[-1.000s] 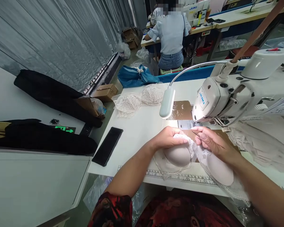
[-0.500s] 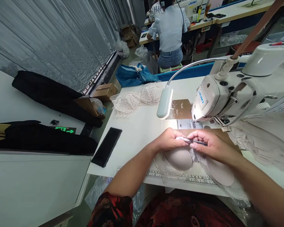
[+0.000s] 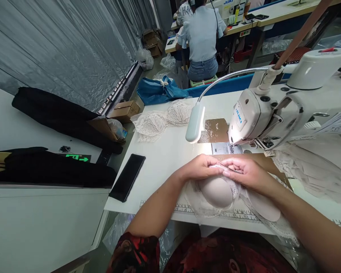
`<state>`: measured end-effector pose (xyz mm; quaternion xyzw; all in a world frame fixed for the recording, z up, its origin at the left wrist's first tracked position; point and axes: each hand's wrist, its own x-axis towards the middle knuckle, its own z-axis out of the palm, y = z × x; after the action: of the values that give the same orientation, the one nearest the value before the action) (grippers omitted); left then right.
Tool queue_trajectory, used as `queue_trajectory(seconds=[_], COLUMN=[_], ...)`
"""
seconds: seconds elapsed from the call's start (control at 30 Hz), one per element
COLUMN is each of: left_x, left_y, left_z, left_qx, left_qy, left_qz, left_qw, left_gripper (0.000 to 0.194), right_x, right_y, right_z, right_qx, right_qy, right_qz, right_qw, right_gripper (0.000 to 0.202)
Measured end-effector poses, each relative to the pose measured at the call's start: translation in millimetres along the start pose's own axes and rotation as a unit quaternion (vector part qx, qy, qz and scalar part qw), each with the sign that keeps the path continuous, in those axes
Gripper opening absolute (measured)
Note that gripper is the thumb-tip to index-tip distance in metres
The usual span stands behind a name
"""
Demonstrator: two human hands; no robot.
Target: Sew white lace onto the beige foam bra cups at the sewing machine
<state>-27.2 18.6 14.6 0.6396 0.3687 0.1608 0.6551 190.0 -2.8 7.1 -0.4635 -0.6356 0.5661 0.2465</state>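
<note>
A pale, lace-edged bra (image 3: 216,191) with moulded cups lies at the table's front edge, in front of the sewing machine (image 3: 251,113). My left hand (image 3: 202,167) is closed, pinching the bra's upper lace edge between thumb and fingers. Close against it, my right hand (image 3: 246,172) is closed around a slim, dark metal tool (image 3: 235,170), mostly covered by the fingers; its exact kind cannot be made out. The fingertips of both hands nearly meet over the lace. The second cup (image 3: 263,204) lies partly under my right wrist.
A black phone (image 3: 127,177) lies at the left. Another lace bra (image 3: 152,124) rests at the table's back left. A lamp (image 3: 195,123) hangs over the table. Pale fabric (image 3: 315,167) is heaped at the right. Beyond, a person (image 3: 202,38) sits at another machine.
My right hand has shifted slightly left, its fingers now covering more of the metal tool. The bra's lace edge has bunched up between the hands. The view has moved a little.
</note>
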Motion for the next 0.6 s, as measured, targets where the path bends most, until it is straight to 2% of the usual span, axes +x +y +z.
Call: queue_trajectory(seconds=[0.1,0.23,0.27,0.43,0.6], left_x=[-11,-22,-22,-17,-8], left_y=[2,5,6,7,3], left_z=[-18.7,-34.0,-34.3,-20.9,-3.1], left_qx=[0.050,0.046,0.042,0.052,0.026], left_qy=[-0.038,-0.010,0.001,0.033,0.068], left_qz=[-0.029,-0.030,-0.020,0.020,0.042], left_qw=[0.998,0.998,0.999,0.998,0.996], left_gripper=[0.038,0.030,0.029,0.026,0.028], right_x=[-3,-8,-8,1,2], right_y=[-5,-4,-2,6,4], right_z=[-5,-8,-7,2,6], right_qx=[-0.094,-0.069,-0.049,-0.023,-0.067], right_qy=[0.037,-0.072,-0.077,0.037,0.038], right_qz=[0.015,0.024,0.026,-0.022,-0.043], right_qw=[0.995,0.995,0.996,0.999,0.996], right_gripper=[0.031,0.036,0.038,0.034,0.033])
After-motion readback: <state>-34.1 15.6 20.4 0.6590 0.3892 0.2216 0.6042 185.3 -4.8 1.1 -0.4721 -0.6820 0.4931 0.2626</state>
